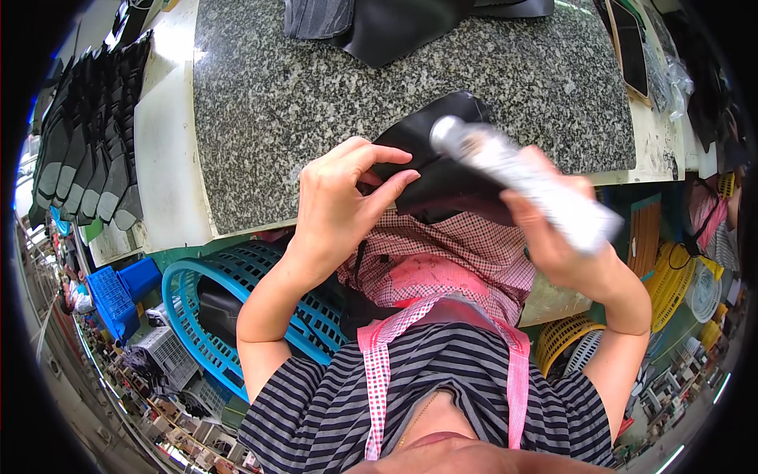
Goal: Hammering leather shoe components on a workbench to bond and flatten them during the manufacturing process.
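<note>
Open slab (260, 134) leftward, black sheets (395, 33) (far side)

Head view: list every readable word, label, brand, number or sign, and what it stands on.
No text can be read.
Pale tool in the right hand: too blurred to tell any marking.
Black sheet piece at the left hand: no lettering visible.
Speckled stone slab: none visible.
Distant background: too small to read.

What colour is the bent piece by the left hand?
The bent piece is black; it shows best in the head view.
</note>
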`<state>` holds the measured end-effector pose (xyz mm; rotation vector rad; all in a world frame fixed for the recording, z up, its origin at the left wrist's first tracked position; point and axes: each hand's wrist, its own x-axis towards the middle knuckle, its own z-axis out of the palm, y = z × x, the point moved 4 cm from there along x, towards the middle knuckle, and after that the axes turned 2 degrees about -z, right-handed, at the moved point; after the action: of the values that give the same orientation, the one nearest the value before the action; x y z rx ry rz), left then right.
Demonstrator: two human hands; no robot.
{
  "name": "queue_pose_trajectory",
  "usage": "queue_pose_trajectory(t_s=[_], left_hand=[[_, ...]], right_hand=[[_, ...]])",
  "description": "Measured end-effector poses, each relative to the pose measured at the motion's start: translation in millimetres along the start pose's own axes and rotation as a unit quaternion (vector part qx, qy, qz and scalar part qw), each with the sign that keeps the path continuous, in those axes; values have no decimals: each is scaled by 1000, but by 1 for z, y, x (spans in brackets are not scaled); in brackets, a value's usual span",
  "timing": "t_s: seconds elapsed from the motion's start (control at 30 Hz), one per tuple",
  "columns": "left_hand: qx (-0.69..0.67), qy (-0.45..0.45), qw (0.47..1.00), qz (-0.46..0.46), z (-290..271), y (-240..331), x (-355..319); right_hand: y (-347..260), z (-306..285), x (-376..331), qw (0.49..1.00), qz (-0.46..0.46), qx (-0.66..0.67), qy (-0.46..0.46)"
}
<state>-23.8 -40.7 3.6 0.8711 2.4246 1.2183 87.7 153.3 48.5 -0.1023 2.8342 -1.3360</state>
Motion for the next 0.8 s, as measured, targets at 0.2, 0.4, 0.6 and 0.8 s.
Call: queue_pose_trajectory(t_s=[0.2,0.4,0.6,0.8], left_hand=[[15,-42,999,-11,-5,3,8],[13,-65,997,-34,-3,3,12],[11,3,1000,5,26,21,16],[6,102,994,47,75,43,24]], right_hand=[[-8,-12,5,985,-109,-130,42],[19,-4,8,998,29,-41,-26],[16,-18,-15,994,-13,24,109],[38,-54,-21,977,101,-51,183]])
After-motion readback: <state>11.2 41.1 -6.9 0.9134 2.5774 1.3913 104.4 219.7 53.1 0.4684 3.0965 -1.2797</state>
